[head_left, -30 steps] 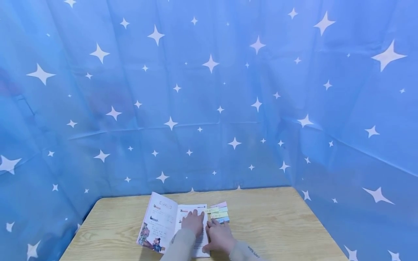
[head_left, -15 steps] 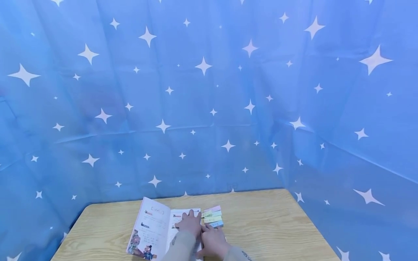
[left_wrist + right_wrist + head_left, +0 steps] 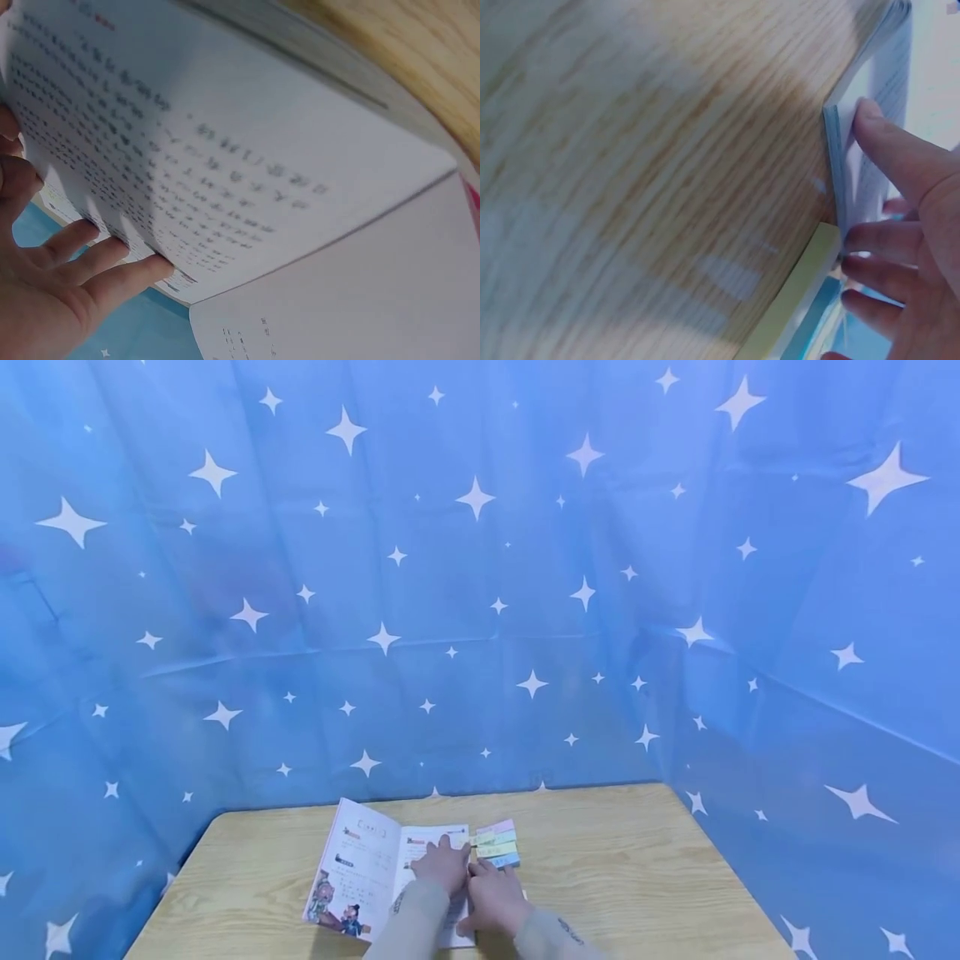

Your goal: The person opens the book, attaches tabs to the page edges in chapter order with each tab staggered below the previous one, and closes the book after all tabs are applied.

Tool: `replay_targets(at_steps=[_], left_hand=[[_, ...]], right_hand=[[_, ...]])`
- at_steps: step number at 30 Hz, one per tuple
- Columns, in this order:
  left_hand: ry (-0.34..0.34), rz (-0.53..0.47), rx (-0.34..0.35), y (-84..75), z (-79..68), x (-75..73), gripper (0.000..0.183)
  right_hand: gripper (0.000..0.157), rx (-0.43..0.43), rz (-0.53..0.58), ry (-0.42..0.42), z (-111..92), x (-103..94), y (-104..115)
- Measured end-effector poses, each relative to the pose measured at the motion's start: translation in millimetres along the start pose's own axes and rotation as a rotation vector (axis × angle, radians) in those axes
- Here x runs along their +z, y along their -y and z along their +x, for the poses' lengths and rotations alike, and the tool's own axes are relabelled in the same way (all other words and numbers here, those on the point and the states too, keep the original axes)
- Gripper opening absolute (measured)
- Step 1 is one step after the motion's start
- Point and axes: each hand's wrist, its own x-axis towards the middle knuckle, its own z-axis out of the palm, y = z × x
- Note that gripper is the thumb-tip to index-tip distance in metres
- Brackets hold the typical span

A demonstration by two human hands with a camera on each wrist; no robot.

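Note:
An open book point(image 3: 360, 860) with printed text and cartoon figures lies on the table, its left page lifted at a slant. My left hand point(image 3: 442, 867) rests on the right-hand page, fingers spread toward its outer edge. In the left wrist view, the fingertips point(image 3: 161, 268) press beside the lines of text. My right hand point(image 3: 497, 897) is at that page's outer edge, its thumb point(image 3: 877, 131) on the paper and its other fingers extended along the edge. Just beyond these fingers are sticky notes point(image 3: 498, 839) in pink, green, yellow and blue.
The wooden table point(image 3: 622, 877) extends on both sides of the book, with its far edge near the curtain. Blue curtain point(image 3: 480, 568) with white stars surrounds the table at the back and sides.
The head view shifts left and down, then back. Both hands stay at the right-hand page with only slight finger movement; the book and sticky notes keep their places.

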Motion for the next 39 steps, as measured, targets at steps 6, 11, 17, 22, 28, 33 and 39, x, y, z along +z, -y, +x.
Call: replay_targets(at_steps=[6,11,17,22,28,33,39], left_hand=[[0.03,0.051,-0.007,-6.8,7.7,-5.0,0.038],[0.072,0.122,-0.033,-7.4,15.1,-2.7,0.045],[0.054,0.114,-0.024,0.2,13.7,0.2,0.044],[0.027,0.032,0.014,5.0,2.1,-6.3,0.036],[0.022,-0.013,0.08,12.1,-15.4,-9.7,0.032],[0.098,0.027,0.179,26.8,-35.5,-15.1,0.039],[0.156,0.02,0.282,47.6,-60.4,-22.6,0.069]], right_hand=[[0.043,0.005,0.003,0.011,1,-3.2,-3],[0.044,-0.016,-0.01,-0.002,-1,-1.7,0],[0.043,-0.027,-0.018,-0.018,-2,-0.1,5],[0.053,-0.018,-0.013,-0.009,-2,-1.3,2],[0.063,-0.012,-0.032,-0.003,0,1.0,-5],[0.045,-0.041,-0.029,-0.017,0,3.6,-5],[0.043,-0.035,-0.024,-0.013,-1,3.6,-2]])
